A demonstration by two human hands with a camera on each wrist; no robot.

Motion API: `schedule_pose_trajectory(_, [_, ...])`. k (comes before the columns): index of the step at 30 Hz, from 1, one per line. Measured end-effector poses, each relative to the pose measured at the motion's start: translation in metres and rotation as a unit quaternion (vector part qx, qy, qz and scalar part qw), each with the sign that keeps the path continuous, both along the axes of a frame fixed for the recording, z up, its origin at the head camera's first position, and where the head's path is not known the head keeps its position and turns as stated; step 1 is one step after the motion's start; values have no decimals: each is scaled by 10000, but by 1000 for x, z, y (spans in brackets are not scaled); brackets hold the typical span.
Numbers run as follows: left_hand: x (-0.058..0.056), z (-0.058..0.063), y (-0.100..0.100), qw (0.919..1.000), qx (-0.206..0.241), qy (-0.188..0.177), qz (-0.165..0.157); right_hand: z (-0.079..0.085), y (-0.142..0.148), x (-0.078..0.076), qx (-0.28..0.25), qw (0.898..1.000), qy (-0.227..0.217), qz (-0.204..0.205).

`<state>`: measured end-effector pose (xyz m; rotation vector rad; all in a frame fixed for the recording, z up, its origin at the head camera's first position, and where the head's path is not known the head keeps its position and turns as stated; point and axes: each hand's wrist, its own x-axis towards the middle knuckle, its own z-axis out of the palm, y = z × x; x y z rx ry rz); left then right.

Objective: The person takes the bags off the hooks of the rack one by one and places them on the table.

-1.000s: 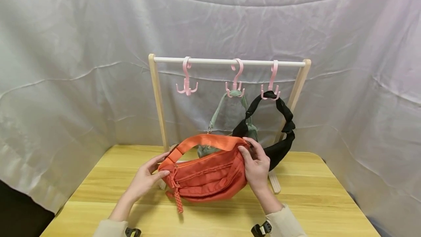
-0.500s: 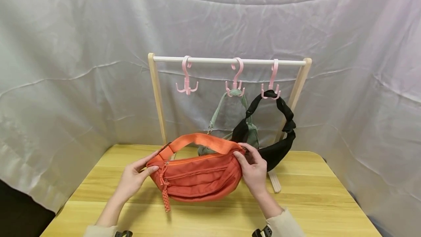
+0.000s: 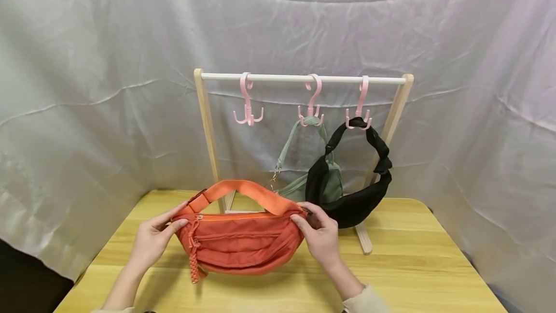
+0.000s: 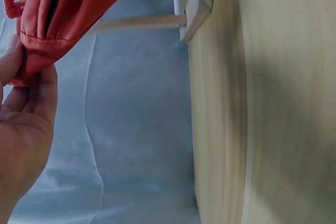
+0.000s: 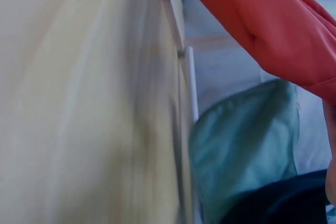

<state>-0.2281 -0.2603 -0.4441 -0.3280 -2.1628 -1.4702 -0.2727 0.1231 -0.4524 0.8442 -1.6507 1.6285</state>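
An orange-red waist bag (image 3: 243, 248) with an orange webbing strap (image 3: 256, 192) arching over its top is held up between both hands. My left hand (image 3: 149, 240) pinches its left end, thumb in front, beside a braided zipper pull (image 3: 193, 264). At the other end, my right hand (image 3: 320, 236) grips the corner near the strap's base. The left wrist view has the bag's tapered tip (image 4: 47, 51) between thumb and fingers, with a gap to the tabletop. In the right wrist view the bag's underside (image 5: 273, 30) shows, and only an edge of the hand.
Behind stands a wooden rack with a white rail (image 3: 278, 78) and three pink hooks. The left hook (image 3: 249, 116) carries nothing. A green bag (image 3: 334, 185) hangs from the middle one, a black bag (image 3: 356, 211) from the right. The wooden table (image 3: 412, 264) lies below.
Both hands have moved left and slightly down with the orange-red bag, which now sits more level. More of the green and black bags shows behind it.
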Motion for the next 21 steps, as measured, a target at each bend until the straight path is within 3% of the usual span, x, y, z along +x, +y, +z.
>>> schedule_pose_trajectory(9, [9, 0, -26, 9981, -369, -148, 470, -14, -27, 9, 5, 9994, -119, 324])
schedule_pose_trajectory(16, [12, 2, -48, 9962, -508, -124, 700, -19, -50, 18, 41, 9935, -1044, 450])
schedule_pose_trajectory(21, [10, -2, -62, 9943, -569, -281, 859, -26, -66, 20, 116, 9917, -1153, 560])
